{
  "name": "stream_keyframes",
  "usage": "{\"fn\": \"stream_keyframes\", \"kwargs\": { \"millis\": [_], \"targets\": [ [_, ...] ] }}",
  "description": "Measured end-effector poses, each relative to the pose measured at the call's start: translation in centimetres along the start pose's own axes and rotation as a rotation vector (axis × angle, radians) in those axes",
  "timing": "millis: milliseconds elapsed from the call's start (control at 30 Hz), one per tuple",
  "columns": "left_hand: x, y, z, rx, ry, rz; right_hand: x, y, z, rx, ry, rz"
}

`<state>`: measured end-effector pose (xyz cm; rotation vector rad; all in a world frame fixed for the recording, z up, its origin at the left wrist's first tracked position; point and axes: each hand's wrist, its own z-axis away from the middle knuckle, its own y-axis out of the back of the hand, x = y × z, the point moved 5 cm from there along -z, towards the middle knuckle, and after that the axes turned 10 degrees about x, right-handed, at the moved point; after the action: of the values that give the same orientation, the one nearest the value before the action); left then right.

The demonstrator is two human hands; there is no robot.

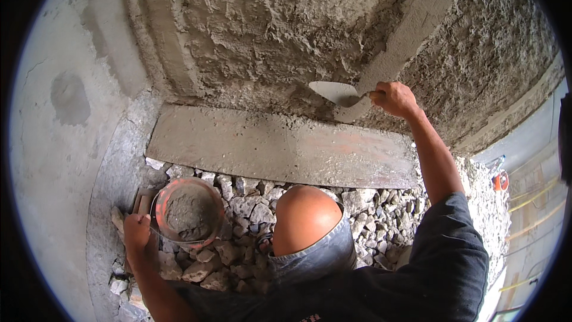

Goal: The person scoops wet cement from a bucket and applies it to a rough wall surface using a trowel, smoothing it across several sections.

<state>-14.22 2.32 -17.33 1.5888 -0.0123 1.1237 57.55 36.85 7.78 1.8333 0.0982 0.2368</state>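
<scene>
"Since both arms are in view, what does the right hand [394, 99] have?"

"A trowel [333, 91]. The fingers are wrapped tight round its handle, out at two o'clock from the middle of the view. The blade points to nine o'clock from the fist, in front of the rough wall [268, 36]."

"Touching that wall?"

"I can't tell. It's by the lower end of a smoother strip [417, 33], which slants up towards one o'clock."

"And the left hand [137, 229]?"

"Out at eight o'clock, just beside the bucket [165, 197]. I can't tell whether its fingers are pinching the wire handle, something else or nothing. A brown slab [143, 201] shows at one o'clock from it."

"What's in the bucket?"

"Grey mortar [189, 213], heaped below an orange, smeared rim. The bucket stands on broken stones [381, 220]."

"What lies under the trowel?"

"A long board [280, 143] across the middle, at the foot of the wall, caked with grey and showing reddish patches towards three o'clock."

"Anything else near?"

"A bare knee [307, 214] at six o'clock, between the bucket and the right arm. A smooth grey side wall [65, 161] fills nine o'clock, and a small orange thing [501, 180], too small to make out, sits just past three."
</scene>
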Motion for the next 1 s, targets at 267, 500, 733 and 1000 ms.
{"fn": "stream_keyframes", "kwargs": {
  "millis": [267, 500, 733, 1000],
  "targets": [
    [0.1, 1.2, -0.1, 0.041, 0.072, 0.036, 1.0, 6.0, -2.9, 0.139, 0.032, -0.025],
    [-0.2, 0.2, -0.5, 0.018, 0.014, 0.003, 1.1, 14.1, -3.9, 0.219, 0.021, -0.094],
    [0.3, 0.6, -0.2, 0.054, 0.025, 0.067, -0.6, 17.1, -2.7, 0.448, -0.010, -0.100],
    [0.0, 1.1, 0.3, 0.060, -0.003, 0.069, -9.0, 4.3, -2.3, 0.048, -0.037, -0.135]
  ]
}}
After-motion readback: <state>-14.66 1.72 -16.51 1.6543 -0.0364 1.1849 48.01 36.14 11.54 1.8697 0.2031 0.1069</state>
